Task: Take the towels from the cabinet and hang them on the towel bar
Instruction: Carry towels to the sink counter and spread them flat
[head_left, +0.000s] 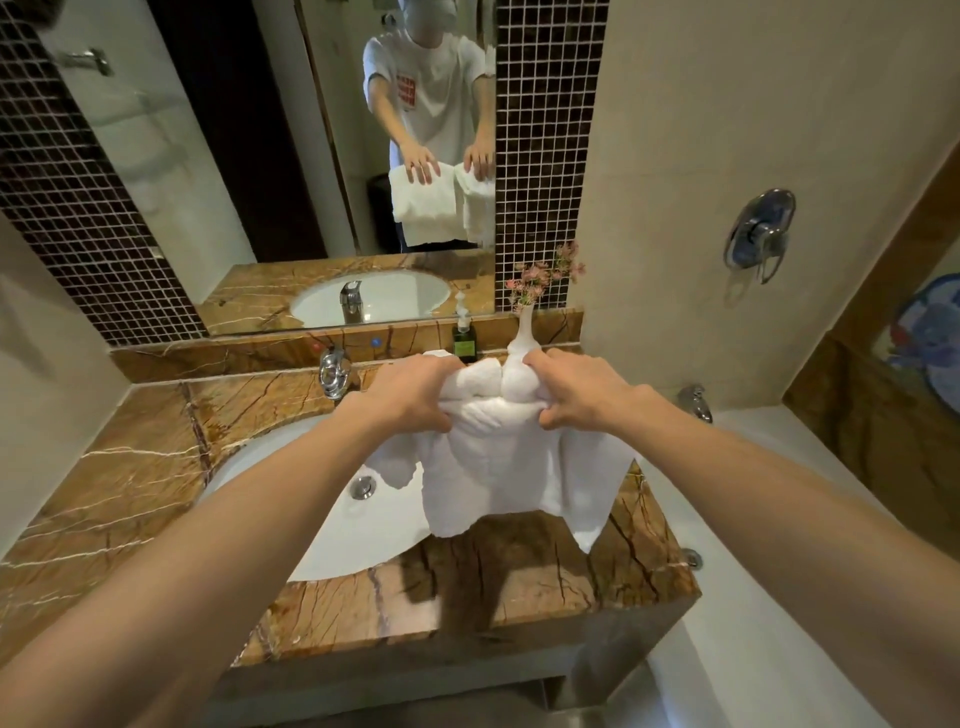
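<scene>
Both hands grip 2 white towels held above the marble vanity counter, over the right edge of its sink basin. Left hand fingers are clamped on the left bundle; right hand fingers are clamped on the right bundle. Towel ends hang loose over the counter. A soap bottle and flower vase stand behind the towels.

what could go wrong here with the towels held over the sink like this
The white terry towels, bunched between the left hand and right hand, hang low over the white oval sink basin; a loose end could dip in and get wet. The white narrow-necked flower vase and green soap pump bottle stand just behind and could be knocked over.
</scene>
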